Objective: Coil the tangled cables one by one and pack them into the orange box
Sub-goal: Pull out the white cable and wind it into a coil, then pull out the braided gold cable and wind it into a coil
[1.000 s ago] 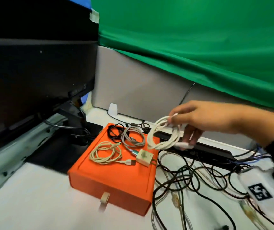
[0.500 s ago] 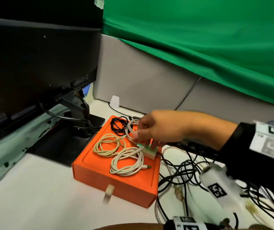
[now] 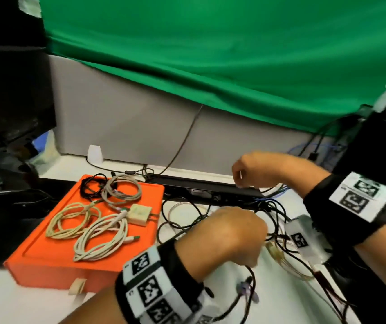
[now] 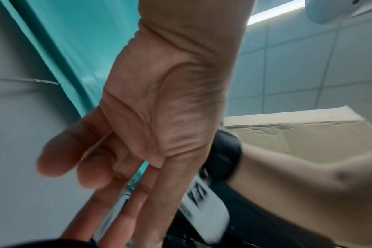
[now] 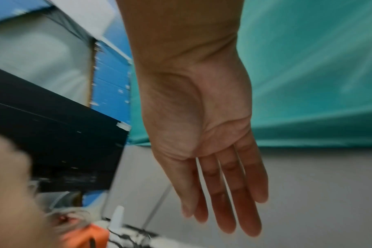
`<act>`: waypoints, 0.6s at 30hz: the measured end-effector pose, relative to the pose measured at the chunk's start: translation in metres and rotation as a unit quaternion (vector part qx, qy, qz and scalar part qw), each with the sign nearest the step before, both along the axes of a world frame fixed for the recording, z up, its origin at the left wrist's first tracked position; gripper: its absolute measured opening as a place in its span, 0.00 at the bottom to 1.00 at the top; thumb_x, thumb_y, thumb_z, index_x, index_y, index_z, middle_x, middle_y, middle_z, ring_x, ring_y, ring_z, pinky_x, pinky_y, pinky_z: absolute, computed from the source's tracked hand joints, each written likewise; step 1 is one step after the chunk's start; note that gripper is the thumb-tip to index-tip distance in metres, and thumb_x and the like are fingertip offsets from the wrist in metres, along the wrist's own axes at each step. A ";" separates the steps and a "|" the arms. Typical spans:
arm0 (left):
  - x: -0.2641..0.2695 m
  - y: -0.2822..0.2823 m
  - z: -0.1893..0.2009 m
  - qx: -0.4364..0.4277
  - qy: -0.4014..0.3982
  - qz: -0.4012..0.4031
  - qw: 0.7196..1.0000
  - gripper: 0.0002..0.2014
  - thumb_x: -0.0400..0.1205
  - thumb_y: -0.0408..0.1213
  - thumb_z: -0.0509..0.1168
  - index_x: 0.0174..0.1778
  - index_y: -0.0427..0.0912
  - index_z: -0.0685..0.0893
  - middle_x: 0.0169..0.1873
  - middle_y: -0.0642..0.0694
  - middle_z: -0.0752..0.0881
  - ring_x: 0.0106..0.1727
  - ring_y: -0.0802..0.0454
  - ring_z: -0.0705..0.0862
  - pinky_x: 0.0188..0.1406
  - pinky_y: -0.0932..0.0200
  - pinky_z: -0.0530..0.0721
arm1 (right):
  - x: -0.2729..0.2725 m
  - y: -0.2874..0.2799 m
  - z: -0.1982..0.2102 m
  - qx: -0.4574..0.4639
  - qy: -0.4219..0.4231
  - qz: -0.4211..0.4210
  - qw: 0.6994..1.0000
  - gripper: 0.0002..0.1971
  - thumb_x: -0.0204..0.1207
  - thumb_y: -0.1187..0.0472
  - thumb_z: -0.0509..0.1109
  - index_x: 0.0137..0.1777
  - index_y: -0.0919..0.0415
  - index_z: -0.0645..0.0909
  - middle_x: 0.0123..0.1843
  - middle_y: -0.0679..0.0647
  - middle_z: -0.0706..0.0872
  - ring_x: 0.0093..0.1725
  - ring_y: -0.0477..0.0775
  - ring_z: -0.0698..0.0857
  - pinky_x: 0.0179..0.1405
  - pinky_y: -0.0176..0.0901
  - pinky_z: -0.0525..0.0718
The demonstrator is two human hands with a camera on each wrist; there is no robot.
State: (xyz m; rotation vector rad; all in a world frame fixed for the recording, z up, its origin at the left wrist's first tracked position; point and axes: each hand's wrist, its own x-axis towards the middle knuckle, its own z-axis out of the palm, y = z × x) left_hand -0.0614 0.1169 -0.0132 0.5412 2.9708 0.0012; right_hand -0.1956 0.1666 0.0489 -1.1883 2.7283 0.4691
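Note:
The orange box [image 3: 54,260] lies at the left on the white desk. On its top lie a white coil [image 3: 101,239], a beige coil [image 3: 70,220], a grey coil [image 3: 120,191], a black coil [image 3: 91,185] and a cream adapter [image 3: 139,213]. To the right of the box spreads a tangle of black and pale cables [image 3: 187,218]. My left hand [image 3: 241,232] hovers low over that tangle; in the left wrist view its fingers [image 4: 117,167] are relaxed and hold nothing. My right hand [image 3: 245,169] hangs above the black power strip [image 3: 206,188], its fingers [image 5: 223,193] straight and empty.
A dark monitor [image 3: 12,101] and its stand fill the left side. A grey partition [image 3: 129,127] under green cloth closes the back. A white tagged device [image 3: 304,239] lies among the cables at the right, beside dark equipment [image 3: 379,148].
My right hand laid the white coil on the orange box, let go and drew back to the right over the power strip. My left hand came in over the tangle.

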 end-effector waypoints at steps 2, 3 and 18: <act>-0.003 -0.010 0.005 -0.006 -0.013 0.046 0.999 0.07 0.82 0.42 0.70 0.45 0.43 0.83 0.38 0.49 0.82 0.41 0.44 0.81 0.27 0.58 0.70 | -0.008 0.021 -0.026 0.011 -0.070 -0.044 0.997 0.06 0.78 0.59 0.68 0.44 0.51 0.87 0.42 0.50 0.92 0.42 0.56 0.91 0.39 0.42 0.85; -0.006 -0.011 0.006 -0.001 -0.015 0.060 0.998 0.07 0.83 0.43 0.70 0.49 0.43 0.86 0.43 0.48 0.85 0.44 0.44 0.84 0.31 0.56 0.75 | -0.012 0.029 -0.041 0.019 -0.103 -0.057 0.993 0.07 0.78 0.59 0.68 0.43 0.50 0.87 0.42 0.50 0.92 0.39 0.53 0.91 0.41 0.43 0.87; -0.004 -0.088 0.043 0.149 0.045 0.226 0.962 0.11 0.82 0.61 0.67 0.52 0.60 0.86 0.48 0.60 0.87 0.49 0.58 0.84 0.50 0.53 0.84 | -0.015 0.045 -0.100 -0.085 -0.069 -0.093 0.990 0.04 0.78 0.59 0.69 0.45 0.58 0.78 0.44 0.54 0.89 0.38 0.56 0.84 0.34 0.45 0.81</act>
